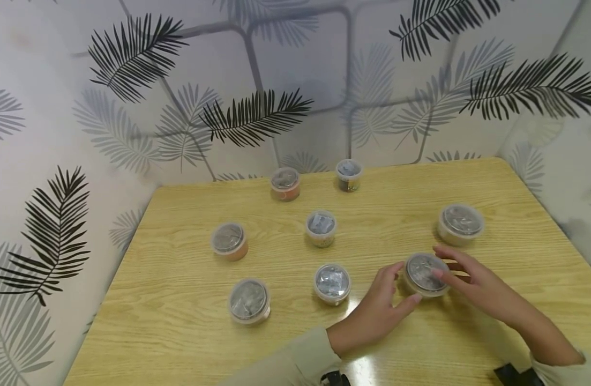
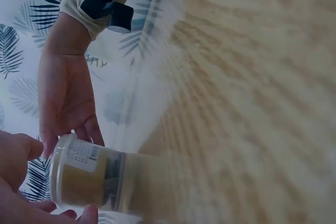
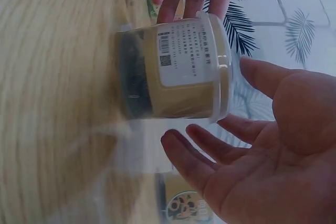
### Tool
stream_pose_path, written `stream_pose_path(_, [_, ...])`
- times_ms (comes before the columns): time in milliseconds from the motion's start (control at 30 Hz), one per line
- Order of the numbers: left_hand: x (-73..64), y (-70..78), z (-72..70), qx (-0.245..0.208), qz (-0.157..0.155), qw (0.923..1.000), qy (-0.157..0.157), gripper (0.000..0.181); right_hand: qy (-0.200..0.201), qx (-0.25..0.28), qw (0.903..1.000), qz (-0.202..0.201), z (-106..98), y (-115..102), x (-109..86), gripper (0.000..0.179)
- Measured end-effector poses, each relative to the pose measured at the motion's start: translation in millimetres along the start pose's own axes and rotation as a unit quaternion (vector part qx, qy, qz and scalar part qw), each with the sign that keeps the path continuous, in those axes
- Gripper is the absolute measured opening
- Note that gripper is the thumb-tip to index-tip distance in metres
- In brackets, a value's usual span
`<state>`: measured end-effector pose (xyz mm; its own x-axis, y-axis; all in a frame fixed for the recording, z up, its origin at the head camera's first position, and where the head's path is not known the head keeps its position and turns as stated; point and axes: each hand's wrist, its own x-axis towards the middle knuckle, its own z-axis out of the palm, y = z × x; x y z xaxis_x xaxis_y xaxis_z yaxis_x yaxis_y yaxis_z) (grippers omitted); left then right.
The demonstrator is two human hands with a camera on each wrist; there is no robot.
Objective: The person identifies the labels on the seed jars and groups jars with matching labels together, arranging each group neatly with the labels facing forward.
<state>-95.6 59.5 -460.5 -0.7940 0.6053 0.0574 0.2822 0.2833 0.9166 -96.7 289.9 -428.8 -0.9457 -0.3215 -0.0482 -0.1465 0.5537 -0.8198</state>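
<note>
A round lidded plastic tub (image 1: 425, 274) stands on the table between the two hands. Its side, in the right wrist view, carries a tan band and a white printed label (image 3: 181, 53). My left hand (image 1: 376, 311) is at the tub's left, its fingers loosely bent and spread along the side. On the other side is my right hand (image 1: 485, 289), with thumb over the lid's edge and fingers reaching behind. In the right wrist view the right hand's fingers (image 3: 205, 150) are spread beside the tub, apart from its wall. Whether the left fingertips touch it I cannot tell.
Another tub (image 1: 461, 224) stands just behind the right hand. Left of the hands sits a silvery-topped tub (image 1: 332, 283), with several more, such as one tub (image 1: 249, 302), spread over the wooden table (image 1: 155, 343). Leaf-patterned sheeting (image 1: 300, 64) rises behind the table.
</note>
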Motion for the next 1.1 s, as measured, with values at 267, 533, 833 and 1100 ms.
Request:
stream_pose_path(267, [4.7, -4.2, 7.9, 0.008, -0.003, 1.0000, 0.001, 0.070, -0.009, 0.030, 0.9991, 0.030, 6.8, 2.2, -0.6, 0.054])
stream_pose_path(533, [7.5, -1.8, 8.0, 0.040, 0.014, 0.9958, 0.081, 0.061, -0.052, 0.127, 0.9893, 0.050, 6.4, 3.4, -2.3, 0.060])
stream_pose_path(833, [6.7, 9.0, 0.2, 0.055, 0.050, 0.9915, 0.106, 0.058, -0.065, 0.146, 0.9871, 0.011, -3.4, -10.7, -5.7, 0.055])
stream_pose_path(1100, [2.4, 31.7, -17.6, 0.000, 0.058, 0.9915, 0.117, 0.058, -0.022, 0.127, 0.9916, -0.011, -4.2, -31.1, 1.2, 0.050])
